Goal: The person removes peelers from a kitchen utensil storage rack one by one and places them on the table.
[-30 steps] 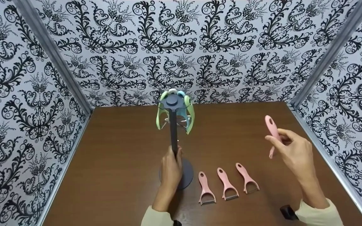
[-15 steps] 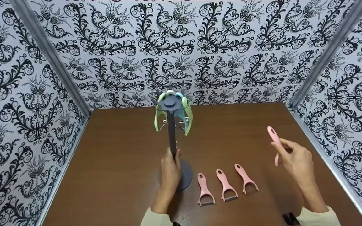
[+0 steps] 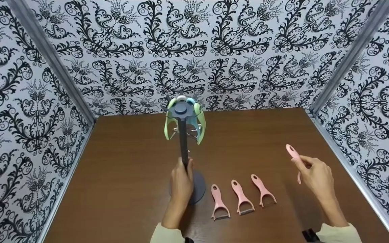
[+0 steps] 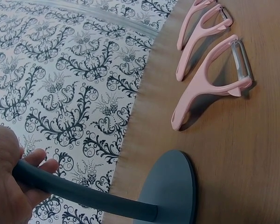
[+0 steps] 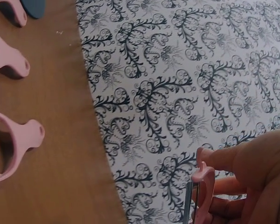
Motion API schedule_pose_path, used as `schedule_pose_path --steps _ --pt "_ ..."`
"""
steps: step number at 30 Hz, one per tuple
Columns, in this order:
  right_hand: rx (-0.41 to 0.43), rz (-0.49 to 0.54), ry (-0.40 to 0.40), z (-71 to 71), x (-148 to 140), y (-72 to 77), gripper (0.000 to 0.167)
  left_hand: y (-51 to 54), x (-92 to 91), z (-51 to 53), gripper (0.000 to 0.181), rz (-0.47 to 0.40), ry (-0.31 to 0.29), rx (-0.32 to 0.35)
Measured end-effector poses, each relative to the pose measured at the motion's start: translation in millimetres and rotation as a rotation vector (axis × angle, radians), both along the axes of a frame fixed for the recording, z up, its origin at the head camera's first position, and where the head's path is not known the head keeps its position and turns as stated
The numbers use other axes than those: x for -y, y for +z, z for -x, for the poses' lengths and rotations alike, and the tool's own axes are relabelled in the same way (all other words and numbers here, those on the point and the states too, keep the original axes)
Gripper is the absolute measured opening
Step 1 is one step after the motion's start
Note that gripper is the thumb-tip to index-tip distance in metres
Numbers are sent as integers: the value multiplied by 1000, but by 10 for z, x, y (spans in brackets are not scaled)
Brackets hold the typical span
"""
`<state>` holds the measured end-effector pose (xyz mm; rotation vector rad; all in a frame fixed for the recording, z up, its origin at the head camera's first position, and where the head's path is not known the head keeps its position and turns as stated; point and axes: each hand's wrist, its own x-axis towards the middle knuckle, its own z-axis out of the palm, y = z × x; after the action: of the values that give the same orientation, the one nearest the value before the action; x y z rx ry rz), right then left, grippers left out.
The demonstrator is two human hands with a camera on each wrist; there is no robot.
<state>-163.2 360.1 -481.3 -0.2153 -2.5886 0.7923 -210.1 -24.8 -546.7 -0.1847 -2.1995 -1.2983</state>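
Observation:
My left hand (image 3: pixel 182 182) grips the post of a dark grey stand (image 3: pixel 183 141), above its round base (image 4: pixel 170 191). Green, white and blue peelers (image 3: pixel 200 123) hang from the hooks around the stand's top. On the right, my right hand (image 3: pixel 317 177) pinches a pink peeler (image 3: pixel 293 152) above the table, its handle end pointing up and away. In the right wrist view, that peeler's blade (image 5: pixel 188 203) shows beside the fingers. Three more pink peelers (image 3: pixel 242 199) lie in a row between the hands, blades toward me.
The brown wooden table (image 3: pixel 130 152) carries all of this. Patterned walls (image 3: pixel 194 50) rise at the back and both sides, with grey metal strips (image 3: pixel 353 54) along the corners. The stand's base sits close to the leftmost loose peeler.
My right hand has lowered toward the table with the pink peeler. The left hand keeps its hold on the stand, and the view has shifted slightly.

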Motion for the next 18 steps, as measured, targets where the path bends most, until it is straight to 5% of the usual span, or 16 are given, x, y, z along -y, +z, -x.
schedule_pose_path --steps 18 --pt "181 -24 59 57 -31 -314 40 -11 -14 -19 12 -2 16 18"
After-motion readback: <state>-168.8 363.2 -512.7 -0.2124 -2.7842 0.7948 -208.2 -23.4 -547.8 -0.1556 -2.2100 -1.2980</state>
